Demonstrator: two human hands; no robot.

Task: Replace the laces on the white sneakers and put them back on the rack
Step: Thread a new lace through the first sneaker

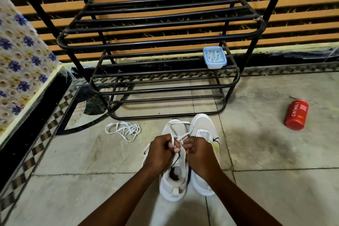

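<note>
Lacing under way: left hand (159,154) and right hand (200,156) each pinch the white lace (176,126) on one sneaker (174,187), on the floor before the shoe rack (157,40). Second sneaker (203,124) touches it; loose lace (122,130) lies nearby. Racking not yet done.

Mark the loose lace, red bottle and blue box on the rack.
loose lace (132,130): head view, its tangled middle.
red bottle (296,114): head view, middle of its side.
blue box (216,65): head view, front wall.

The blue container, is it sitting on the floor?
No, the blue container sits on a lower shelf of the black rack.
</note>
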